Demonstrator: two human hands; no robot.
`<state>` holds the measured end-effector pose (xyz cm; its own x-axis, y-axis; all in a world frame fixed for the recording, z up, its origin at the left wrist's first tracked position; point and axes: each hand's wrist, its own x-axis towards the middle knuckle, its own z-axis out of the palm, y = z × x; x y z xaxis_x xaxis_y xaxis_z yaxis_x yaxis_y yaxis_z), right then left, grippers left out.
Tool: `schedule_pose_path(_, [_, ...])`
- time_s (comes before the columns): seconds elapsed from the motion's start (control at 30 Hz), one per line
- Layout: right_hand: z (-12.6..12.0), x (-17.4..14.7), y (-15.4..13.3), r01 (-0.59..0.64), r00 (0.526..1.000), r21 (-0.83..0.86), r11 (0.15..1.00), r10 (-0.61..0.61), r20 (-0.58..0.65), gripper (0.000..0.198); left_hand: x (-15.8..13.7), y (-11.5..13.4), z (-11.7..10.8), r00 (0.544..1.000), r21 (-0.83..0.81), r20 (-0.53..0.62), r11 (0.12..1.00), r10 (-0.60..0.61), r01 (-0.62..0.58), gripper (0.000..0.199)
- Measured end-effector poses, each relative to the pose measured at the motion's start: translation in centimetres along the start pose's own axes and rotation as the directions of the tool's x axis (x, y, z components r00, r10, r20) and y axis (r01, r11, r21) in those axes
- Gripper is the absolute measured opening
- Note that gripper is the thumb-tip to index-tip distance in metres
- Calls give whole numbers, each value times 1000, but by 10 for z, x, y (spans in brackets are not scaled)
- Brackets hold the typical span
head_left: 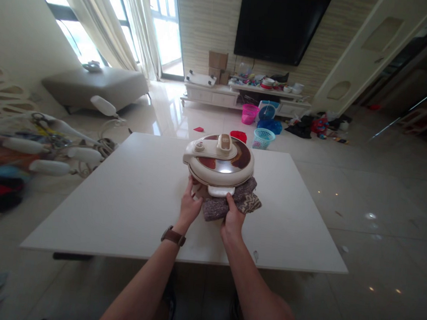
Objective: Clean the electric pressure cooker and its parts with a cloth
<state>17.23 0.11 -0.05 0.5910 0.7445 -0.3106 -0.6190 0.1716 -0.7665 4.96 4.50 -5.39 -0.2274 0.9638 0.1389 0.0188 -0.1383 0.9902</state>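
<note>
A round cream electric cooker [213,165] with a glossy brown lid stands near the middle of the white table [120,196]. At its lower left edge, my left hand [189,205] grips the side, thumb apart from the fingers; some fingertips are hidden under the rim. A dark knitted cloth [216,209] with a patterned part lies bunched against the cooker's front and right side. My right hand [233,219] is closed on this cloth, its thumb up by the pale front handle [220,191]. The other right fingers are hidden behind the cloth.
Beyond the table stand a teal basket [263,138], a pink basket [249,113] and a low white cabinet [211,96] loaded with items. A lamp with several white shades [85,155] is at the left, near a grey bench [96,84]. Bags [302,128] lie on the floor.
</note>
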Motion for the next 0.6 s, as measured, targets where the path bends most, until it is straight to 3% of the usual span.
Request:
schedule_pose_path(0.2, [-5, 7, -8, 16, 998, -38, 999, -19, -63, 74, 14, 7, -17, 999, -44, -12, 998, -48, 48, 83])
schedule_pose_path(0.3, [-6, 21, -26, 63, 987, -16, 998, -64, -150, 64, 18, 10, -24, 990, -36, -99, 995, -101, 98, 56])
schedule_pose_path(0.4, [-7, 37, -55, 198, 966, 46, 979, -187, -177, 66, 17, 17, -29, 961, -21, -137, 970, -242, 241, 26])
schedule_pose_path(0.43, [-9, 42, -65, 230, 963, 74, 970, -215, -164, 69, 16, 22, -29, 950, -39, -82, 953, -303, 301, 21])
schedule_pose_path(0.5, [-13, 48, -82, 204, 978, 116, 972, -197, -71, 65, 9, 33, -30, 901, -99, 163, 902, -402, 420, 27])
schedule_pose_path(0.53, [-16, 49, -87, 159, 987, 121, 980, -159, -3, 61, 5, 38, -29, 849, -127, 323, 870, -419, 477, 33])
schedule_pose_path(0.6, [-22, 47, -92, 56, 989, 92, 994, -68, 133, 51, -6, 49, -26, 695, -161, 615, 804, -372, 573, 47])
